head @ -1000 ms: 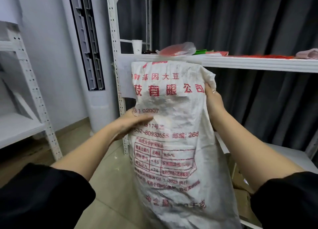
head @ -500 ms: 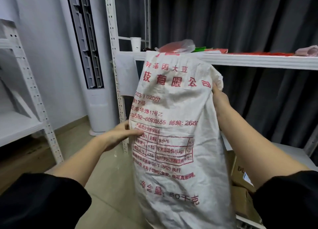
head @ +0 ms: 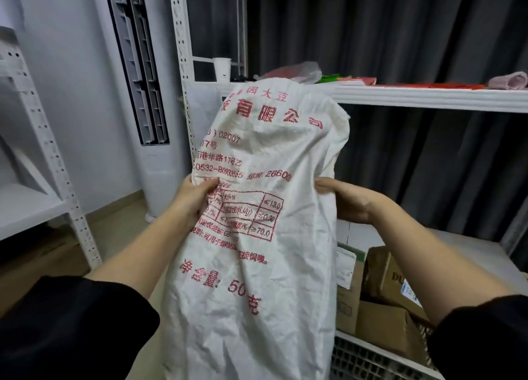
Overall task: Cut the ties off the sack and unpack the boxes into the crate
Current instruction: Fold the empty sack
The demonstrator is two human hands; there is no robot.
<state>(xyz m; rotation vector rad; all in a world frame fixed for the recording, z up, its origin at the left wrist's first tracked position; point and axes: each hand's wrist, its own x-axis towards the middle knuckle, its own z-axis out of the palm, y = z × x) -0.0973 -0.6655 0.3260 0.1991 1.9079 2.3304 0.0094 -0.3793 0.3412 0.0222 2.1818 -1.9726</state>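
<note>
- Your left hand point(head: 194, 199) has slid up from the sack's edge and now pinches the left side of the woven sack point(head: 257, 222), thumb over the printed table.
- Your right hand point(head: 347, 201) has dropped from the top corner to mid-height; its fingers curl round the right edge.
- The sack hangs limp and flat between both hands, in front of the shelf point(head: 428, 97), so it looks emptied.
- Cardboard boxes point(head: 385, 319) already sit in the crate point(head: 368, 359) at lower right; unpacking seems nearly finished.

Both hands hold sack point(head: 251, 237) upright; L grip point(head: 194, 199), R grip point(head: 345, 199).
</note>
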